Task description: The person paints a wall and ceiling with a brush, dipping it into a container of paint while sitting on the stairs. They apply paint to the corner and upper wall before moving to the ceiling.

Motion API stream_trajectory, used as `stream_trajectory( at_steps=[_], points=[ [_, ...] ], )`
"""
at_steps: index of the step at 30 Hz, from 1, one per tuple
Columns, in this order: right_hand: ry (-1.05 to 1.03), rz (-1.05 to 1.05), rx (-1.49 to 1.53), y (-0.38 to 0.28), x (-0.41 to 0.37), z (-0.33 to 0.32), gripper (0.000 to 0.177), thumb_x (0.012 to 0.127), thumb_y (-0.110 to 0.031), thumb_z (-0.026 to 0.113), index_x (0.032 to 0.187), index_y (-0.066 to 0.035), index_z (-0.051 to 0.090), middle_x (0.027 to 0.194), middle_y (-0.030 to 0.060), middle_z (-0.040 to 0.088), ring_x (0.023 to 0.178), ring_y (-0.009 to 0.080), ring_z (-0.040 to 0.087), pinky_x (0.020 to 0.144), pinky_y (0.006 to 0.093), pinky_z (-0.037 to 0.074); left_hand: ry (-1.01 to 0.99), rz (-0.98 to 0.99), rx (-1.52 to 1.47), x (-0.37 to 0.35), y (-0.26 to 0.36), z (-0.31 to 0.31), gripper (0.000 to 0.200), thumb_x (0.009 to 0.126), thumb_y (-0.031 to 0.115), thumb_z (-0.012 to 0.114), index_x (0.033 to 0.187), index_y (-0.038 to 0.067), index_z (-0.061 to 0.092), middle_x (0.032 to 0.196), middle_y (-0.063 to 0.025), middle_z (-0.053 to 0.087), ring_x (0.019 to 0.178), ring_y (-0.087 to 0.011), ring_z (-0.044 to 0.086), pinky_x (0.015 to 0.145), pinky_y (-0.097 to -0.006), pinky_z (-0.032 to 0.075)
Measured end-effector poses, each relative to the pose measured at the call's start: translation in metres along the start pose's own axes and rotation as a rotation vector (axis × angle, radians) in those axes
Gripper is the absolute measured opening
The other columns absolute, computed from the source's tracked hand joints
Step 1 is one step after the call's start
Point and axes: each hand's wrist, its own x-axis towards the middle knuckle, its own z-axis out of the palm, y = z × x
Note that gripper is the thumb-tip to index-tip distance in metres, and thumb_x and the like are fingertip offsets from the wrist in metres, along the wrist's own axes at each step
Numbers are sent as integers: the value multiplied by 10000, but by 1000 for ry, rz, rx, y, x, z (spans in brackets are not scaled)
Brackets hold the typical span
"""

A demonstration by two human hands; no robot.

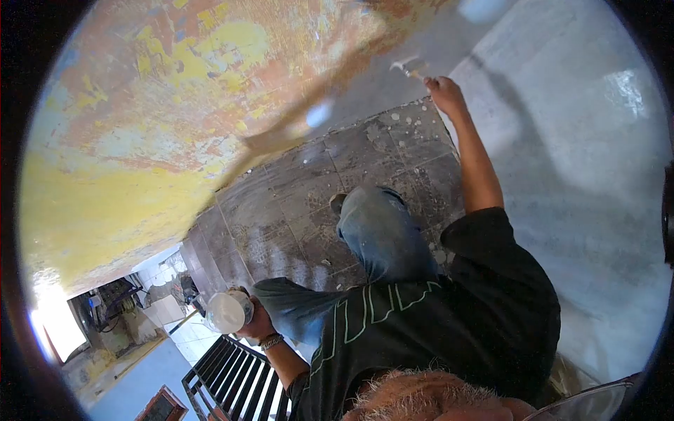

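Note:
My right hand point(446, 95) is stretched out to the upper right, closed round the handle of a paintbrush point(414, 72). The brush's pale head is at the grey lower part of the wall, close to the corner; whether it touches the wall is hard to tell. Low on the left, my left hand point(258, 320) grips a whitish, round plastic tub point(226, 313) from its side. The tub is beside my bent knee, and its contents cannot be made out.
Patchy yellow and orange paint covers the long wall point(203, 84). A pale grey wall point(597, 140) meets it at the right. Dusty dark floor tiles point(281, 217) carry pale spots and crumbs. A black metal railing point(235, 375) stands at the lower left, near a bright opening point(57, 323).

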Motion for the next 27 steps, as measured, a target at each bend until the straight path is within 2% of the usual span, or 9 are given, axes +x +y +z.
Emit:
stream_trajectory(
  at_steps=[2, 3, 4, 7, 10, 16, 19, 24, 27],
  points=[
    [70, 19, 152, -20, -20, -34, 459, 827, -416, 426, 758, 22, 547, 732, 197, 566, 694, 339, 545, 633, 389, 413, -134, -152, -269, 1, -2, 13, 424, 765, 135, 489, 1159, 11, 394, 1098, -154, 489, 1025, -282, 475, 800, -359, 451],
    [135, 51, 315, -24, -28, -40, 445, 830, -406, 436, 729, 17, 532, 679, 171, 558, 630, 305, 537, 591, 365, 406, -100, -8, 156, 3, -8, 13, 434, 766, 191, 493, 1153, 15, 403, 1096, -157, 489, 1017, -280, 477, 783, -354, 453],
    [134, 53, 313, -18, -30, -27, 445, 830, -406, 436, 729, 17, 532, 679, 171, 558, 630, 305, 537, 591, 365, 406, -100, -10, 157, 4, -8, 12, 434, 766, 191, 493, 1153, 15, 403, 1096, -157, 489, 1017, -280, 477, 783, -354, 453],
    [625, 92, 605, -8, -31, 36, 393, 833, -360, 470, 715, 13, 512, 594, 148, 513, 562, 259, 501, 550, 353, 386, -107, -203, -269, 5, -8, 16, 462, 761, 259, 499, 1150, 25, 412, 1096, -150, 494, 1011, -283, 482, 763, -352, 456],
    [143, 214, 498, 31, -17, 106, 375, 836, -355, 462, 719, -3, 519, 608, 97, 513, 567, 212, 502, 537, 342, 386, -41, -215, -292, 4, -4, 5, 490, 755, 310, 498, 1150, 31, 418, 1104, -146, 496, 1009, -290, 487, 751, -350, 457],
    [589, 174, 1070, 3, -41, 117, 373, 822, -388, 498, 743, -24, 527, 568, 9, 441, 527, 109, 420, 500, 260, 349, 57, -6, 13, 5, -3, -23, 489, 779, 311, 469, 1181, 40, 401, 1123, -143, 491, 1035, -293, 479, 771, -369, 463],
    [429, 267, 1369, -31, -20, 111, 355, 840, -368, 466, 743, -30, 516, 551, 5, 412, 513, 106, 409, 484, 273, 345, -33, -118, -247, 6, 1, -24, 497, 781, 327, 471, 1179, 38, 401, 1122, -151, 487, 1038, -297, 474, 758, -366, 473],
    [319, 0, 356, -2, -30, 177, 402, 830, -389, 427, 825, -2, 536, 687, 119, 549, 628, 270, 520, 559, 409, 377, -121, -195, -364, 2, -4, -7, 522, 774, 347, 488, 1181, 36, 391, 1119, -154, 484, 1038, -294, 471, 760, -377, 465],
    [-32, 185, 243, 32, -58, 185, 452, 811, -412, 432, 859, 23, 548, 822, 197, 569, 734, 347, 535, 614, 457, 383, -110, -170, -371, 1, -5, -2, 520, 774, 347, 489, 1177, 34, 391, 1114, -156, 485, 1027, -291, 477, 754, -382, 462]
  ],
)
